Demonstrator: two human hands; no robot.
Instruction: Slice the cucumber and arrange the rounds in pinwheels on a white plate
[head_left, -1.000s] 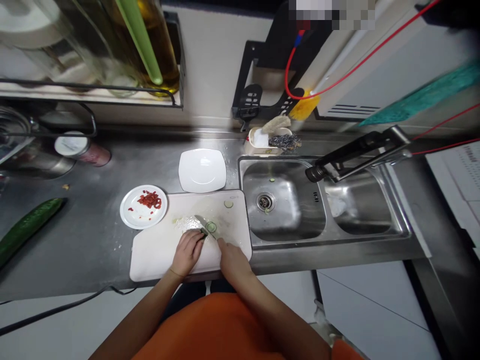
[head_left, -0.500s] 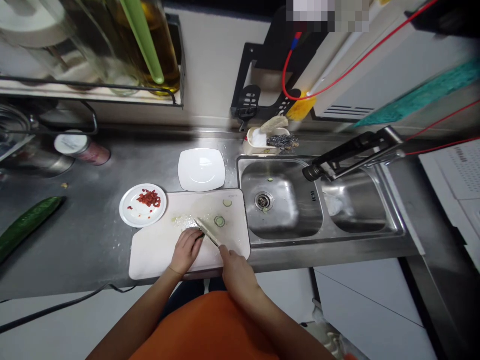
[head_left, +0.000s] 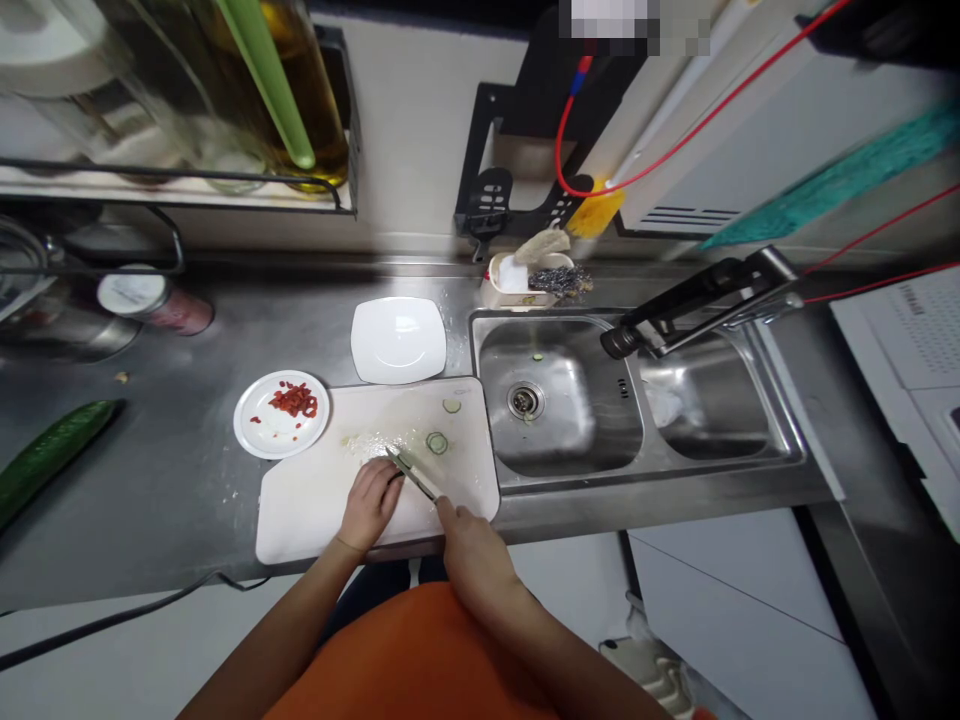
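Observation:
A knife [head_left: 414,475] is gripped by its handle in my right hand [head_left: 476,550], its blade slanting up and left over the white cutting board [head_left: 315,510]. Beside the blade, my left hand [head_left: 370,500] rests on the board with bent fingers around a small dark green piece, mostly hidden beneath them. Cucumber slices [head_left: 436,442] lie right of the blade, and another slice [head_left: 451,405] is near the board's upper right. Wet bits are scattered above my left hand.
A round plate [head_left: 247,440] of chopped red pieces touches the board's left side. Behind the board sits a white square plate [head_left: 398,340]. A whole cucumber [head_left: 56,450] lies far left. The double sink [head_left: 562,400] with a black faucet [head_left: 645,310] is right.
The knife blade has shifted slightly and now shows a narrower, darker side. Both hands stay almost in place; the whole view has moved a little.

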